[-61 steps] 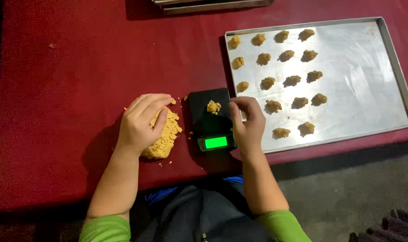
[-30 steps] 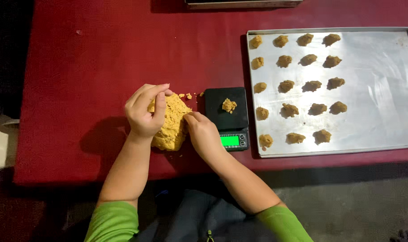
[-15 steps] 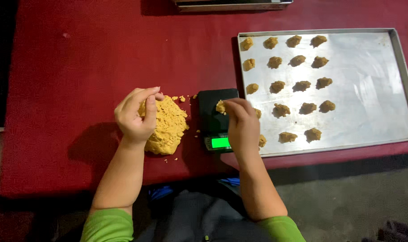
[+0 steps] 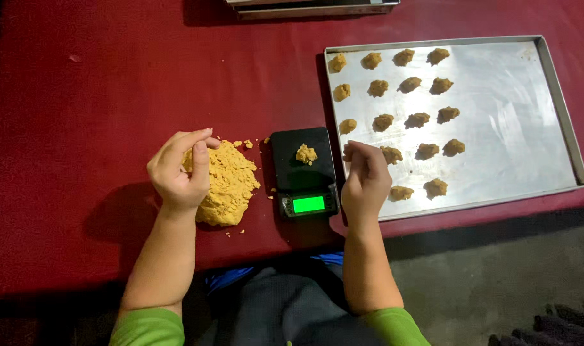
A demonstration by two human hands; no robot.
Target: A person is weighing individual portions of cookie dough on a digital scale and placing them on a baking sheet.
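Dough mass (image 4: 224, 182), tan-orange, crumbly, one irregular mound on the red tablecloth (image 4: 80, 109), just left of the scale. Loose crumbs lie at its top edge and below it. Judged soft and friable: likely to break rather than stretch, best pinched off at the ragged edge with fingertips, not lifted whole.

Left hand (image 4: 180, 170): rests on the mound's left flank, fingers curled loosely over its top; touching, not clenched, nothing lifted.

Right hand (image 4: 365, 176): hovers over the near left corner of the baking tray, fingers drawn together; whether a bit of dough sits between them cannot be told.

Pocket scale (image 4: 303, 173): black, flat, green lit display at the near end. One small dough lump (image 4: 306, 154) sits on its platform, apart from both hands. Judged light and fragile; take it from the sides with thumb and two fingers.

Baking tray (image 4: 522, 122): bare metal, rimmed, right of the scale. Portioned dough lumps (image 4: 417, 120) in rows fill its left half, well apart from one another.
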